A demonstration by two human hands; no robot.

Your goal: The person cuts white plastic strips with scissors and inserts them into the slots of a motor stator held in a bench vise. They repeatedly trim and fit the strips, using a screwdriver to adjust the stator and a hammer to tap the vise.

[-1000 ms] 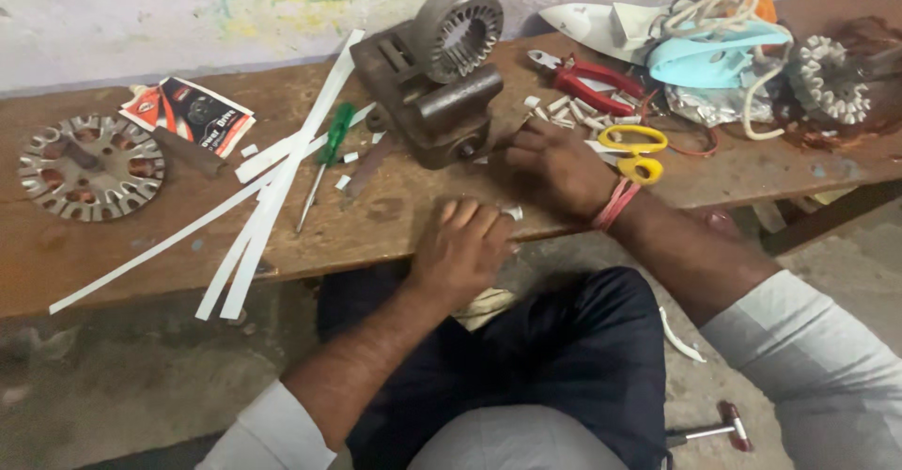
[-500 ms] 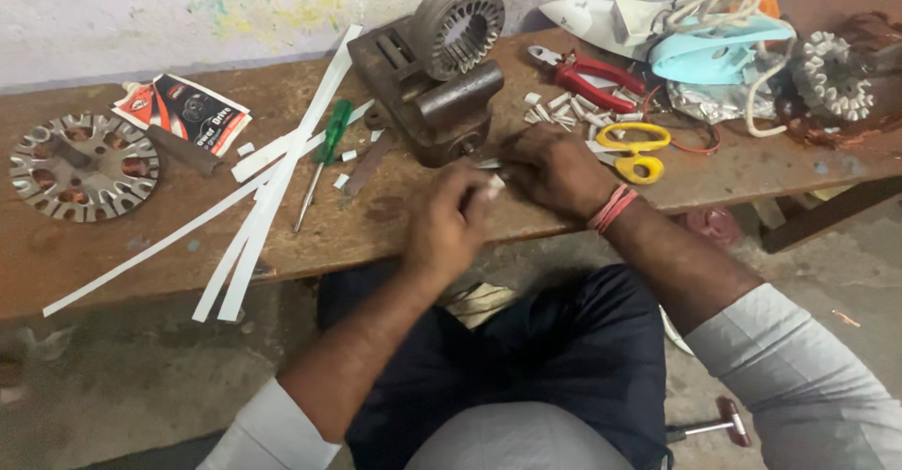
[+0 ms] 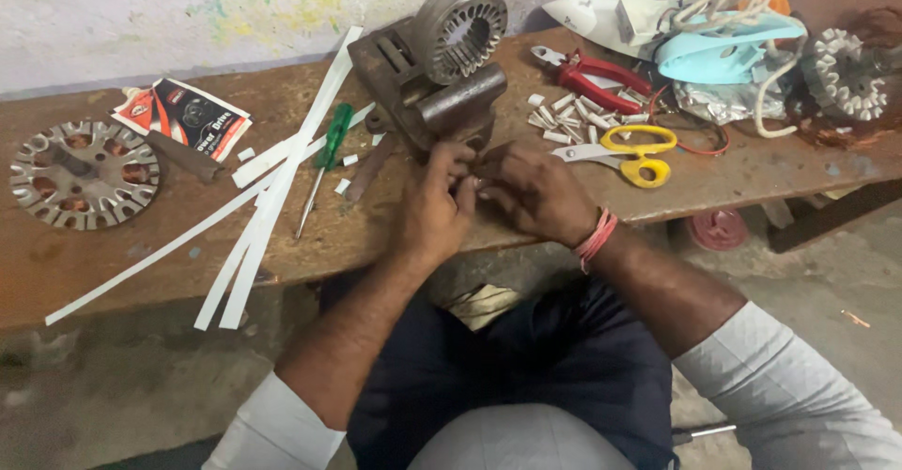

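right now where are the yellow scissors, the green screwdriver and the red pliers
yellow scissors (image 3: 640, 153), head view, on the handle loops
green screwdriver (image 3: 332, 137), head view, on the handle
red pliers (image 3: 601, 82), head view, on the handles

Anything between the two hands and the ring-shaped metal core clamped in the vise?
Nothing visible. The left hand and right hand meet fingertip to fingertip just in front of the vise; the slotted core sits behind them, unobstructed. The scissors lie off to the right.
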